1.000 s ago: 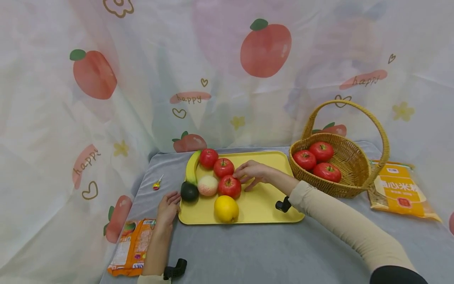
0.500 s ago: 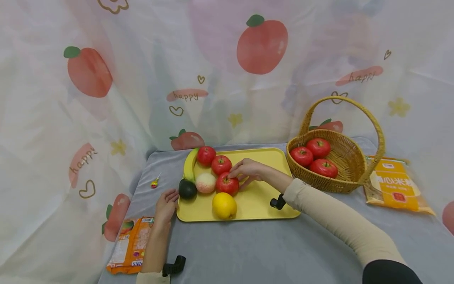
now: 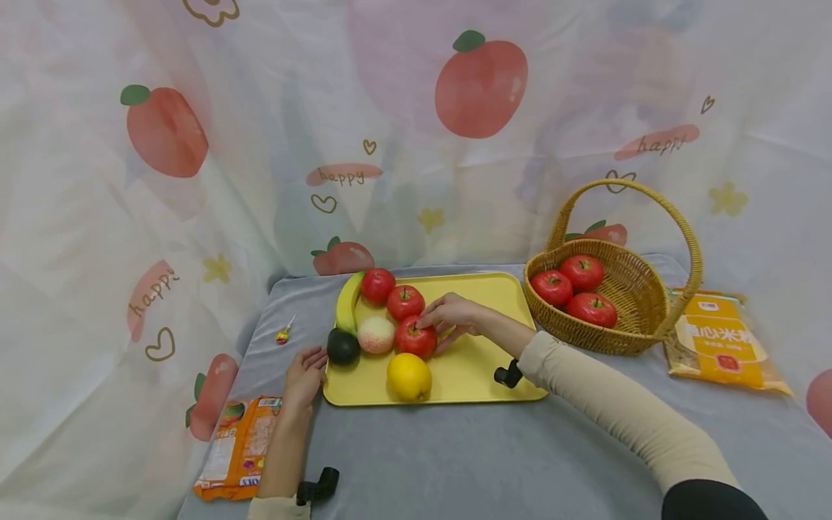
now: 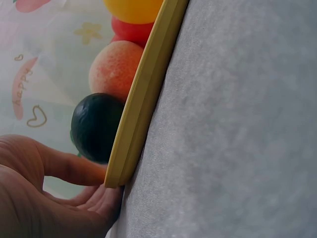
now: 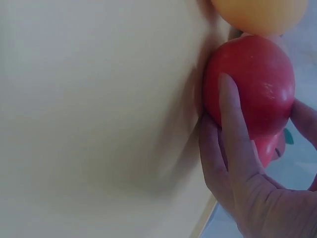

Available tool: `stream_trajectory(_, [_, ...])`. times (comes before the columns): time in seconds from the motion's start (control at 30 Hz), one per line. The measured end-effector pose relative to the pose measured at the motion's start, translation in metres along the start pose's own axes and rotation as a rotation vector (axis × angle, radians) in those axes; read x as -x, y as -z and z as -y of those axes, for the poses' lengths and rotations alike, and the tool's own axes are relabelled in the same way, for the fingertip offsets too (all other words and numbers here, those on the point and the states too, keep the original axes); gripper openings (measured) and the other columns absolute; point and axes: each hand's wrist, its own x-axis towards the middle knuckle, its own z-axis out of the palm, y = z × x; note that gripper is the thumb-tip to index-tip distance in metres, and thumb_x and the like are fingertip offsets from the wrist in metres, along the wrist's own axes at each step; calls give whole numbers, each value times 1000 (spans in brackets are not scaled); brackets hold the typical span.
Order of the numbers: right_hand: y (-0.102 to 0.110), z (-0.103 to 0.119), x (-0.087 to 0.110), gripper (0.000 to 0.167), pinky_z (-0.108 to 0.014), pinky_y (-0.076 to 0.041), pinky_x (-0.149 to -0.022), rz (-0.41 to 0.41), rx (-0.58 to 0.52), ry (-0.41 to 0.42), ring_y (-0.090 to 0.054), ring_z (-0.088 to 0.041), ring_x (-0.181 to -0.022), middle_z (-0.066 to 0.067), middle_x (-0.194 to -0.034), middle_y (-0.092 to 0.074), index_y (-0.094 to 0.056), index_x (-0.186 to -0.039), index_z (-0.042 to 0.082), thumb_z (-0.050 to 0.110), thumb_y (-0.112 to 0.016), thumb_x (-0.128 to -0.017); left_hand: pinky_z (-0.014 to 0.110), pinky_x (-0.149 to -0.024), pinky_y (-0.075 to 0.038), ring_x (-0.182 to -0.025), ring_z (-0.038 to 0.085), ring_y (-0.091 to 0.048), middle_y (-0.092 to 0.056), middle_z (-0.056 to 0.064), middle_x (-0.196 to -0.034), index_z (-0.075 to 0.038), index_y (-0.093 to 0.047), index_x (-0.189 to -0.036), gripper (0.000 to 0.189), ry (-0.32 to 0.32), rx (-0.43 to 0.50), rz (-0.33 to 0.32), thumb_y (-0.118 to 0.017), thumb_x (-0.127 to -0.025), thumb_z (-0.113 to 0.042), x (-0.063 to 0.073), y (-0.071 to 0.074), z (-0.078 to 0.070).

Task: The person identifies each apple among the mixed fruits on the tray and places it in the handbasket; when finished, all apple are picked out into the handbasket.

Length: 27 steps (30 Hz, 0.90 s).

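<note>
My right hand grips a red apple from its right side, its fingers curving around it in the right wrist view. My left hand holds the left edge of a yellow tray, with fingertips at the corner rim in the left wrist view. Beside the gripped apple on the tray lie a peach, a dark green avocado, a yellow round fruit, a banana and two more red apples, one in the middle and one at the back.
A wicker basket with a tall handle stands right of the tray, holding three red apples. Behind it lies a yellow snack bag. An orange packet is by my left forearm, and a lollipop lies left of the tray.
My right hand has closed in on the front red apple, its fingers now over its top and side. The left hand stays at the tray edge. The head view shifts slightly.
</note>
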Motion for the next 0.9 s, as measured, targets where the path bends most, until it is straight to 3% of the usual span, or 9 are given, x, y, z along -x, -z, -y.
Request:
stream_trajectory(0.4, [-1, 1, 8, 44, -57, -58, -82, -12, -17, 40, -71, -34, -102, -19, -122, -67, -65, -130, -5, 15, -74, -93, 17, -71, -43, -145, 39, -45, -47, 30, -152, 10, -36, -152, 74, 2, -10, -8, -42, -80, 22, -1, -1, 0])
stream_trajectory(0.9, [14, 12, 22, 45, -56, -59, -81, -12, -51, 81, -71, -37, -108, -20, -125, -66, -65, -133, -4, 14, -75, -93, 18, -71, -43, -146, 39, -43, -45, 29, -153, 9, -34, -155, 74, 14, -26, 2, -42, -82, 21, 0, 0, 0])
